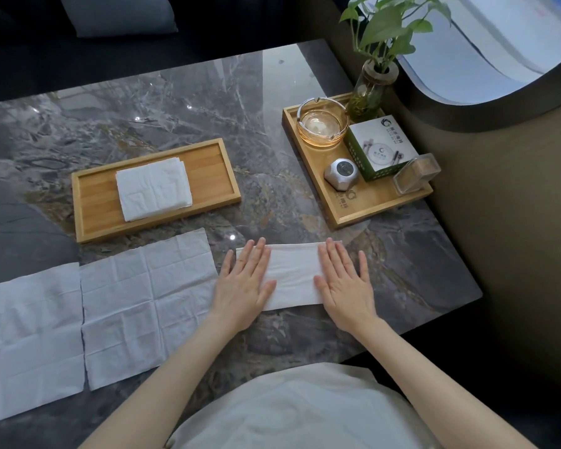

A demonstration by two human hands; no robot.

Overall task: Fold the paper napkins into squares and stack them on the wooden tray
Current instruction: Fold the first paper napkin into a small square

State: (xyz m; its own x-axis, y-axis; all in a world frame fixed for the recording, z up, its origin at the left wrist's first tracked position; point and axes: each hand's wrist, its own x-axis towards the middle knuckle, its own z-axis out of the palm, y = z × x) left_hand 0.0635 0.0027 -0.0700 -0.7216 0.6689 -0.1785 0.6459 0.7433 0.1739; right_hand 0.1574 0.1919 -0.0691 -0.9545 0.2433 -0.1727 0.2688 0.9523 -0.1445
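Observation:
A white napkin folded into a long strip (293,275) lies on the marble table in front of me. My left hand (243,283) presses flat on its left end and my right hand (345,281) presses flat on its right end, fingers spread. A long wooden tray (208,166) behind and to the left carries a stack of folded square napkins (153,187). Two unfolded napkins lie to the left: one beside my left hand (146,306), another at the left edge (30,338).
A second wooden tray (363,209) at the right holds a glass ashtray (321,123), a green-and-white box (381,147), a small silver device (341,174), a clear toothpick holder (416,173) and a plant in a glass bottle (371,89). A wall runs along the table's right side.

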